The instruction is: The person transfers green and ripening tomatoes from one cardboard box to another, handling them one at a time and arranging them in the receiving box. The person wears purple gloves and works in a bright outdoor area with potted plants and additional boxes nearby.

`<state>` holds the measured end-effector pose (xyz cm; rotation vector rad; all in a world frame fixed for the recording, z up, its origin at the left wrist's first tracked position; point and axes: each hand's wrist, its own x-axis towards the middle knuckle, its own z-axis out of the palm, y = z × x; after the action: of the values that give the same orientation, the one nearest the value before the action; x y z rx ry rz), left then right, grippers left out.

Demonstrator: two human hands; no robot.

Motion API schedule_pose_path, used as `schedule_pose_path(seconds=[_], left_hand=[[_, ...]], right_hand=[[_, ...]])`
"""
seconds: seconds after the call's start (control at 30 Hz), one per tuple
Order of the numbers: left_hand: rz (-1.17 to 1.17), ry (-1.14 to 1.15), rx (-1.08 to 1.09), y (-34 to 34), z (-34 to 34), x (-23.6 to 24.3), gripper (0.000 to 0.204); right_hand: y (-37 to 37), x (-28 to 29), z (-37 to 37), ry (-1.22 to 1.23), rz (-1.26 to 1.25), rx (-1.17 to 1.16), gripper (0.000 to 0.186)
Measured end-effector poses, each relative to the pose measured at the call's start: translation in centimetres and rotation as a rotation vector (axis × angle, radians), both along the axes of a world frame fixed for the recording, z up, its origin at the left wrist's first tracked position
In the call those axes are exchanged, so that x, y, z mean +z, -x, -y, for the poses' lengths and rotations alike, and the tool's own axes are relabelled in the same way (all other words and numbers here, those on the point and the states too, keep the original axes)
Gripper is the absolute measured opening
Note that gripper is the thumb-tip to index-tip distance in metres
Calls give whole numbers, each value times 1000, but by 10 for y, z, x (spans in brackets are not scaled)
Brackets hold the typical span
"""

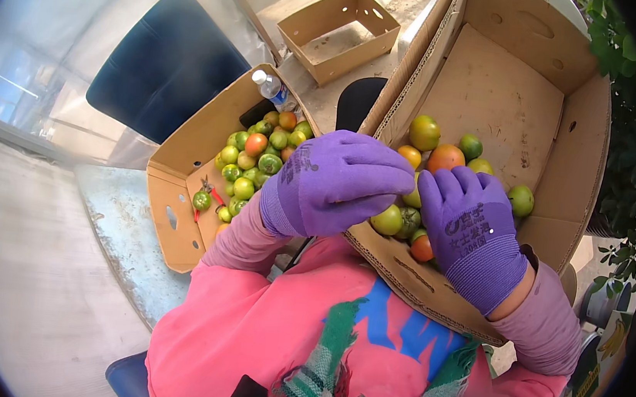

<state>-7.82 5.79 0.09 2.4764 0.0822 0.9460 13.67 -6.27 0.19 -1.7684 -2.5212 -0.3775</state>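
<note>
Both my hands wear purple knit gloves and meet over the near end of a large cardboard box point(494, 70). My left hand point(340, 174) crosses the box's left edge, its fingers pressed together and curled; what they hold, if anything, is hidden. My right hand point(470, 222) is curled over the tomatoes, fingertips turned down and toward my left hand. Between the fingertips a yellow-green tomato point(413, 198) shows in part; which hand touches it I cannot tell. Around them lie an orange-red tomato point(446, 159), a green tomato point(424, 133) and several others.
A second cardboard box point(168, 170) on the left holds many green and reddish tomatoes, red-handled clippers point(215, 192) and a water bottle point(269, 85). Farther off stands a smaller cardboard box point(324, 63). A dark blue chair back point(169, 63) is at left, leafy plants point(629, 154) at right.
</note>
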Motion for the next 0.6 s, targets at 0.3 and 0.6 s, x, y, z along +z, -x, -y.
schedule_pose_path(seconds=[0.3, 0.6], left_hand=[[-459, 518, 791, 142, -122, -126, 41], [-1109, 119, 902, 96, -164, -237, 54]], right_hand=[[-1, -16, 11, 238, 177, 63, 23], [-10, -33, 11, 271, 155, 93, 29]])
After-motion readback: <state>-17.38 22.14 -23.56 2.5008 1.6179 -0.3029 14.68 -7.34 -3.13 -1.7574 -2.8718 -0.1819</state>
